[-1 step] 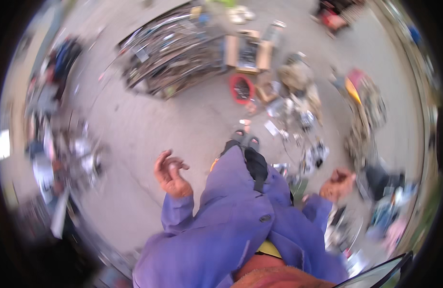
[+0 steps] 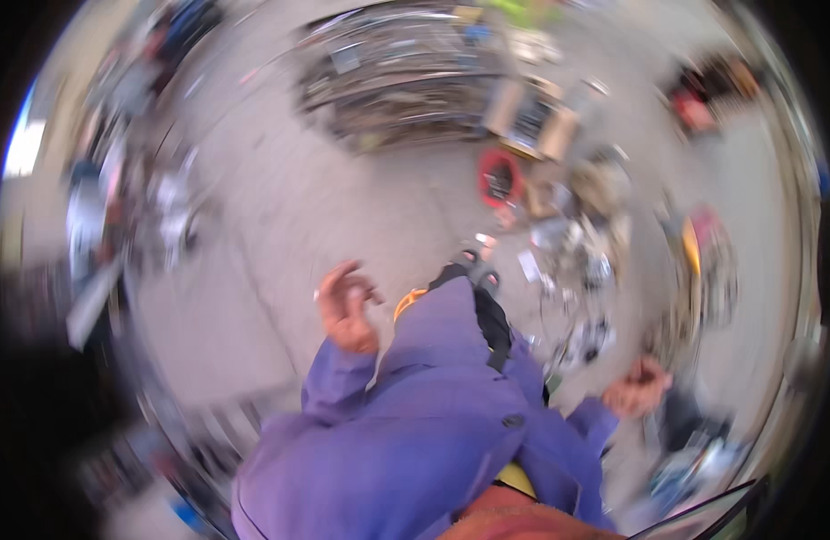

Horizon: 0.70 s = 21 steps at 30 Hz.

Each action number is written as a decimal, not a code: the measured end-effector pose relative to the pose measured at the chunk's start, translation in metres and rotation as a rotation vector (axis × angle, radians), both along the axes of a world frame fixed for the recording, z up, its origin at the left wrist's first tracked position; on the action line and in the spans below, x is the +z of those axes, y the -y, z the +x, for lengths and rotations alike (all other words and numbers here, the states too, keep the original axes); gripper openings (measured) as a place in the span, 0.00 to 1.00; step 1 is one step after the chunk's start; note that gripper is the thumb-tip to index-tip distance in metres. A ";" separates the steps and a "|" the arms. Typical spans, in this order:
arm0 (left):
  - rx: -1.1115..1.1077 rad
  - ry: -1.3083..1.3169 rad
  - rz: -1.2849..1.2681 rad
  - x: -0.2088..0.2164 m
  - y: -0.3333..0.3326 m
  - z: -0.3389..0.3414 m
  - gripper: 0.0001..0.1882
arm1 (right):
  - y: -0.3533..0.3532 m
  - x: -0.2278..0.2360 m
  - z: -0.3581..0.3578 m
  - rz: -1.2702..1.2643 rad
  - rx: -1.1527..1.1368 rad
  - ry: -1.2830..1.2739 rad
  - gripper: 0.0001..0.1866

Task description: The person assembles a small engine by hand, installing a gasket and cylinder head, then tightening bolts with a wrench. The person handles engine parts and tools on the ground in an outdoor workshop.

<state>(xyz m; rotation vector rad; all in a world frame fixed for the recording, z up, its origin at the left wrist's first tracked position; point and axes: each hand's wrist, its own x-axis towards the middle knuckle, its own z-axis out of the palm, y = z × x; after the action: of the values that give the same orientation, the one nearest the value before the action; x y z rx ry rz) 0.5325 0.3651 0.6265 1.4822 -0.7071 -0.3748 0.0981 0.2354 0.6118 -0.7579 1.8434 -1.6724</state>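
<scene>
My left hand (image 2: pixel 347 306) hangs in the air over the bare concrete floor, left of my body. Its fingers are loosely curved and apart, with nothing between them. Out to the right, my right hand (image 2: pixel 638 389) is raised above the cluttered floor beside a dark bundle (image 2: pixel 689 416). Motion blur smears its fingers, and no held thing can be made out. Both forearms are in the purple sleeves of my jacket (image 2: pixel 388 441). Neither hand touches anything that I can see.
Ahead stands a rack (image 2: pixel 401 85) heaped with long metal-looking pieces. Right of it are an opened cardboard box (image 2: pixel 532 117) and a red tub (image 2: pixel 499 177) of dark bits. Loose items and sacks (image 2: pixel 602 186) litter the right side. More clutter (image 2: pixel 172 207) lies at left.
The whole view has swung round, so the rack, box and tub appear farther right. My left hand sits slightly higher in the picture and my right hand slightly lower.
</scene>
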 end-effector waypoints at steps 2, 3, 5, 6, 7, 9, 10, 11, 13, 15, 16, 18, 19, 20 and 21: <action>0.109 -0.038 -0.004 -0.003 -0.010 -0.017 0.18 | 0.008 0.026 0.026 -0.021 0.058 -0.102 0.31; 0.137 -0.094 -0.031 -0.002 -0.015 -0.024 0.18 | 0.017 0.020 0.024 -0.063 0.077 -0.320 0.32; 0.177 -0.078 -0.055 0.000 -0.029 -0.030 0.17 | 0.048 0.021 0.038 -0.099 0.241 -0.266 0.30; 0.225 -0.066 -0.075 -0.003 -0.042 -0.031 0.17 | 0.065 0.020 0.054 -0.125 0.327 -0.220 0.30; 0.270 -0.053 -0.090 -0.010 -0.048 -0.038 0.16 | 0.088 0.014 0.066 -0.143 0.409 -0.172 0.29; 0.372 -0.069 -0.131 -0.014 -0.063 -0.047 0.16 | 0.118 0.016 0.094 -0.186 0.525 -0.089 0.29; 0.435 -0.077 -0.134 -0.017 -0.070 -0.049 0.16 | 0.128 0.016 0.110 -0.207 0.567 -0.046 0.28; 0.493 -0.085 -0.138 -0.020 -0.078 -0.048 0.16 | 0.136 0.016 0.129 -0.224 0.605 0.000 0.28; 0.593 -0.110 -0.125 -0.016 -0.091 -0.042 0.16 | 0.152 0.015 0.174 -0.227 0.719 0.052 0.28; 0.672 -0.131 -0.141 -0.015 -0.099 -0.023 0.16 | 0.160 0.014 0.226 -0.245 0.811 0.116 0.28; 0.714 -0.107 -0.167 -0.017 -0.102 -0.013 0.16 | 0.163 0.016 0.247 -0.253 0.851 0.149 0.28; 0.784 -0.067 -0.218 -0.020 -0.110 0.003 0.16 | 0.165 0.023 0.289 -0.266 0.918 0.210 0.28; 0.836 -0.061 -0.257 -0.020 -0.115 0.015 0.16 | 0.164 0.026 0.312 -0.274 0.949 0.237 0.28; 0.879 -0.043 -0.265 -0.015 -0.121 0.025 0.16 | 0.161 0.029 0.331 -0.278 0.977 0.264 0.28; 0.922 -0.026 -0.273 -0.011 -0.129 0.034 0.16 | 0.160 0.033 0.347 -0.282 1.005 0.289 0.28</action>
<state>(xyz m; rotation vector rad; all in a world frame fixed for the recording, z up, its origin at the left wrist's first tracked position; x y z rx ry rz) 0.5665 0.4936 0.6155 1.3780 0.0003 0.3952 0.4453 0.0752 0.6444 -1.2098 0.7727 -1.2467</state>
